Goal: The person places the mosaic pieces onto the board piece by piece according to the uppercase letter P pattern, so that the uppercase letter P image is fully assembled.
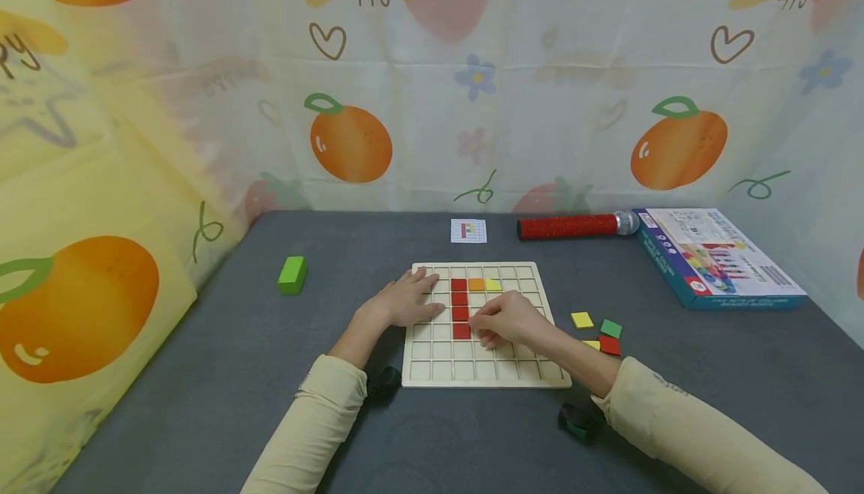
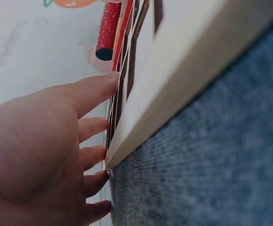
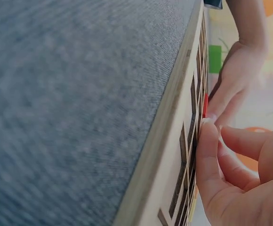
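Note:
A pale gridded board [image 1: 423, 372] lies on the dark table. Several red square tiles [image 1: 460, 298] form a column on it, with an orange tile [image 1: 476, 284] and a yellow tile [image 1: 493, 285] to the right of the top one. My left hand [image 1: 407, 300] rests on the board's left side, fingers spread and thumb beside the red column. With bent fingers, my right hand [image 1: 508, 320] reaches the board just right of the lowest red tile. In the right wrist view its fingertips [image 3: 208, 129] touch the board; whether a tile is between or under them cannot be seen.
Loose tiles lie right of the board, among them a yellow one [image 1: 582, 320], a green one [image 1: 610, 328] and a red one [image 1: 610, 345]. Behind are a small pattern card [image 1: 469, 231], a red glittery microphone [image 1: 567, 227] and a flat box [image 1: 725, 254]. A green block [image 1: 292, 275] stands left.

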The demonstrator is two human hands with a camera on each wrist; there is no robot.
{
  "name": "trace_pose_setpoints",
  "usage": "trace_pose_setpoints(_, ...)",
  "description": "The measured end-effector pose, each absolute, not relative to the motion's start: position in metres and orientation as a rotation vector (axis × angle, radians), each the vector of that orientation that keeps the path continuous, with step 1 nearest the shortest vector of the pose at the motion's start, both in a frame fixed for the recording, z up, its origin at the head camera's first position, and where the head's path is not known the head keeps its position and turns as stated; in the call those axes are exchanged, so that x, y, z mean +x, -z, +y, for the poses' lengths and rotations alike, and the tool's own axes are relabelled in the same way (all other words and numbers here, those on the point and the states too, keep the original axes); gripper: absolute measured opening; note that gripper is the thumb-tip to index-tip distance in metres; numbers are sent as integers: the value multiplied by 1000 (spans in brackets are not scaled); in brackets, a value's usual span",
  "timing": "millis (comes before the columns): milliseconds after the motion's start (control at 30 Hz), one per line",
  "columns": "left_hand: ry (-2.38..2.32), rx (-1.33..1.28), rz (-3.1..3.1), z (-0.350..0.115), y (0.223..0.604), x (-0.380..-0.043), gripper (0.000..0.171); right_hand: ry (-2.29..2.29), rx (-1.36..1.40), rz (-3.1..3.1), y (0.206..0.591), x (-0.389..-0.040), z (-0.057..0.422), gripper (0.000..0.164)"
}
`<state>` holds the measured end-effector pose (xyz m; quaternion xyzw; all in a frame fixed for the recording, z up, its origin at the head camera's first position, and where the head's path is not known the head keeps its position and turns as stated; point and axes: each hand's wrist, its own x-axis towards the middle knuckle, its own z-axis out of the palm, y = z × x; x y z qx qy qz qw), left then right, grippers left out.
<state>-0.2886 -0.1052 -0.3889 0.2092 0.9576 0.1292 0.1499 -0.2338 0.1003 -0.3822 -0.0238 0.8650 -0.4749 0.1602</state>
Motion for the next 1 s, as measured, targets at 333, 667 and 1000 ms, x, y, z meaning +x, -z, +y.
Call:
trace_pose_setpoints(333, -397, 615, 2753, -105, 385, -286, 66, 1339, -52, 2453, 382, -236, 101, 13)
trace_pose_setpoints(667, -385, 614, 2760, -104, 386, -286, 65, 1363, -47, 2431, 384, -236, 102, 13)
trace_pose_setpoints(1000, -416, 627, 2750, -106, 391, -291, 68, 1393, -82, 2344, 384, -243, 118, 20)
